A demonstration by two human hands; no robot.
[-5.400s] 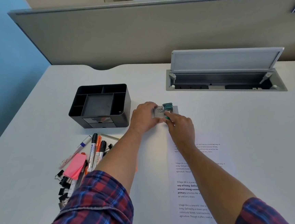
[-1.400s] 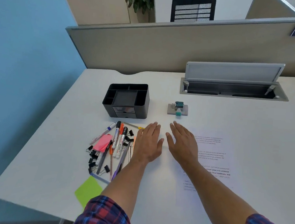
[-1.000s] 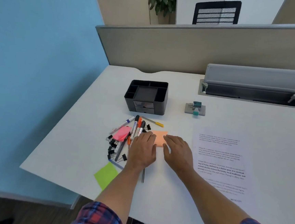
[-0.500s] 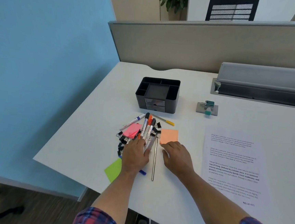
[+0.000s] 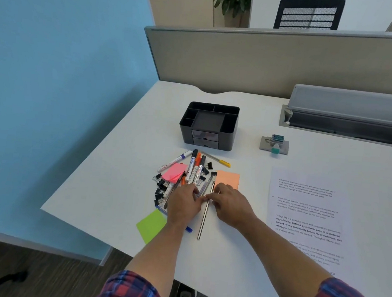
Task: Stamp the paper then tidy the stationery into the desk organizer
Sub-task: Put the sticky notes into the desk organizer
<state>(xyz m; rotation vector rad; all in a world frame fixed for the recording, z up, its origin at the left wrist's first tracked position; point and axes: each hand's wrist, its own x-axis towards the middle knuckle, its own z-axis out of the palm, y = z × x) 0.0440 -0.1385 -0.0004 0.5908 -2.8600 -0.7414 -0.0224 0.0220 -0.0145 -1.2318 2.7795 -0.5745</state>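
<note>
The white desk (image 5: 252,120) carries all task items. The printed paper (image 5: 308,212) lies flat at your right, well apart from the stationery pile. The black desk organizer (image 5: 210,126) stands upright toward the back of the desk, its top compartments showing nothing inside and two small drawers facing you. The stamp (image 5: 274,144) sits on its grey pad to the right of the organizer, beyond the far edge of the paper. Your left hand (image 5: 184,205) rests palm down on the near end of the pile, fingers curled over the pens. Your right hand (image 5: 229,204) lies just beside it, thumb and forefinger pinching the metal ruler (image 5: 204,214), which rests flat on the desk between both hands. The orange sticky pad (image 5: 229,179) lies just beyond your right fingers; the green sticky pad (image 5: 151,225) lies at the desk's near edge; the pink sticky pad (image 5: 174,172) sits within the pile. The markers (image 5: 195,169) lie side by side, pointing toward the organizer. The black binder clips (image 5: 159,187) are scattered at the pile's left.
</note>
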